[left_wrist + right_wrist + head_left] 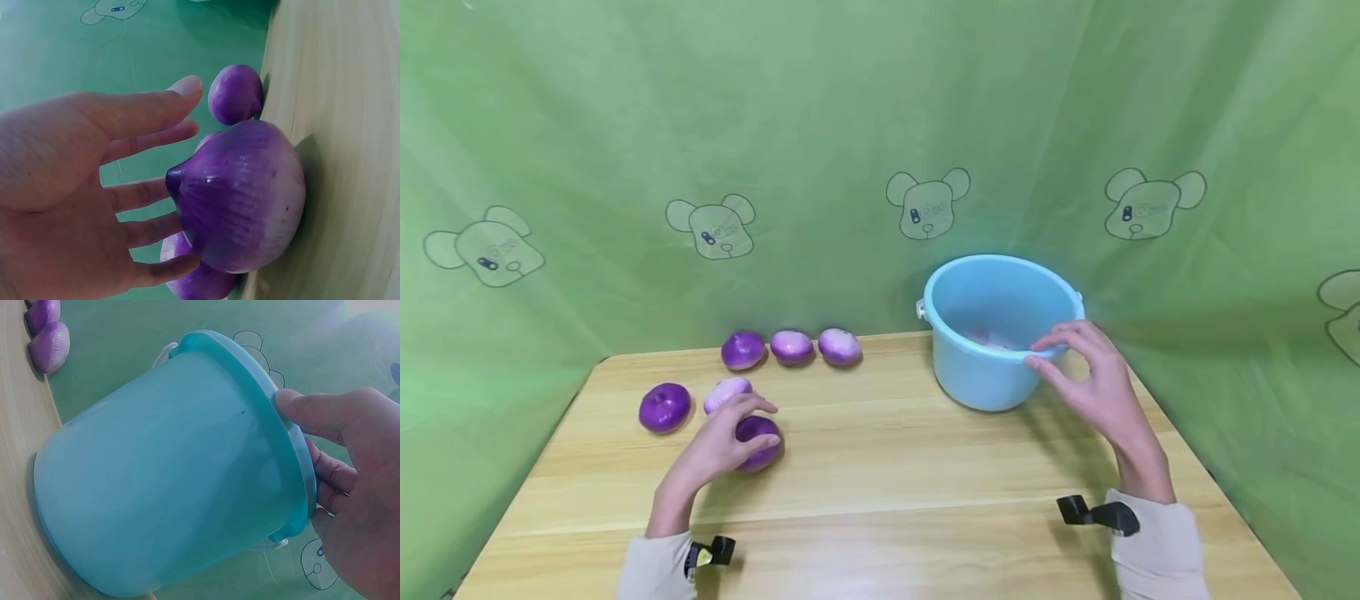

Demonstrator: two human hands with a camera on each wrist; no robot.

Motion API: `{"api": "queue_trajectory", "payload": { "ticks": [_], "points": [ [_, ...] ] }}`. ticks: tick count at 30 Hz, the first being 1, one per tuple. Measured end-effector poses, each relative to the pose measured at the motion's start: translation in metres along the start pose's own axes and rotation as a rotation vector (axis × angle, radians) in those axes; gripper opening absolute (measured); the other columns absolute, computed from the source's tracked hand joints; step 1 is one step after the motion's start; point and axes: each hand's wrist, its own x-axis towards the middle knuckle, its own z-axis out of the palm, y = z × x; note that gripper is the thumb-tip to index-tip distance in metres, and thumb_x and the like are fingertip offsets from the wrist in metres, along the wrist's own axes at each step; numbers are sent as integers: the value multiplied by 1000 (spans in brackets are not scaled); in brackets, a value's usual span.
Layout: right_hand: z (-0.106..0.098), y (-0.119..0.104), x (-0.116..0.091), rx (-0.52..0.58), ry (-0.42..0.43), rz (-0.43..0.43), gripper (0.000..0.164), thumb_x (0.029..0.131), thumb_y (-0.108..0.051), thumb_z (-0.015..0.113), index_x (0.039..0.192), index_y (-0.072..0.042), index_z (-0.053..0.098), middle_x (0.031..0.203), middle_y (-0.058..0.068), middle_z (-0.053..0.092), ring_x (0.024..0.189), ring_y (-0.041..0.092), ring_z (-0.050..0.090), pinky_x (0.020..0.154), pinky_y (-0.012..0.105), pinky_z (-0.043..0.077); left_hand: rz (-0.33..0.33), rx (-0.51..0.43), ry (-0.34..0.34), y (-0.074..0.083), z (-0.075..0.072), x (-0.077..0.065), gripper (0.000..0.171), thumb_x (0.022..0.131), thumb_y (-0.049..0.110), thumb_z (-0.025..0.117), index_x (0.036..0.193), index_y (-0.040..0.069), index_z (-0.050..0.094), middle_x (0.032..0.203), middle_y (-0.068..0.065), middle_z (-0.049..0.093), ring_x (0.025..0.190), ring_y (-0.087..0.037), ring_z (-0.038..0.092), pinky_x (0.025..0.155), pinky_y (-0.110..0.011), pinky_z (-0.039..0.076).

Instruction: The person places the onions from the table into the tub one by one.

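Print on the green curtain (820,108) is illegible. The left hand (718,446), fingers apart, adjoins one purple onion (244,200); the right hand (1101,383) pinches a blue bucket (985,379) by its rim (966,343).

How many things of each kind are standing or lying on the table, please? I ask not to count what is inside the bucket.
Onions: 6
Bucket: 1
Total: 7

Something pale shows inside the bucket; how many pieces, I cannot tell.
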Motion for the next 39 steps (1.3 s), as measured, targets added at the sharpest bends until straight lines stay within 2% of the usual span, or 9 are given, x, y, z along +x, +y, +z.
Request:
{"api": "queue_trajectory", "payload": {
  "ticks": [6,12,22,33,39],
  "points": [
    [0,-2,2,-6,1,-10,18,85,-4,83,100,-6,74,114,7,64,114,7,49,110,59,34,-17,-3,-22,-4,-3,-3,44,85,19,85,122,4,68,134,-25,59,129,-46,53,109,-65,40],
    [-1,-2,2,-9,-1,12,18,86,-6,83,101,-6,74,116,7,63,114,8,48,110,60,34,-36,7,-57,-4,-3,-2,52,83,24,87,126,4,66,138,-27,56,129,-46,53,108,-64,42],
    [-1,-2,2,-1,-4,17,18,86,-6,83,101,-6,74,116,7,63,114,5,48,111,62,33,-104,17,-115,-1,2,-2,65,78,22,90,134,7,61,141,-28,51,124,-48,56,104,-65,45],
    [-1,-1,1,-11,-6,18,18,85,-5,83,100,-6,73,115,5,63,114,6,48,110,56,34,-135,31,-135,-5,5,-4,68,74,24,93,132,7,63,140,-28,51,123,-48,55,103,-67,45],
    [-1,-1,1,-8,-3,14,18,85,-5,83,100,-6,73,116,6,63,114,5,48,111,59,33,-141,40,-144,-6,7,-4,70,73,23,93,133,6,62,138,-27,51,122,-48,56,103,-67,45]
  ]
}}
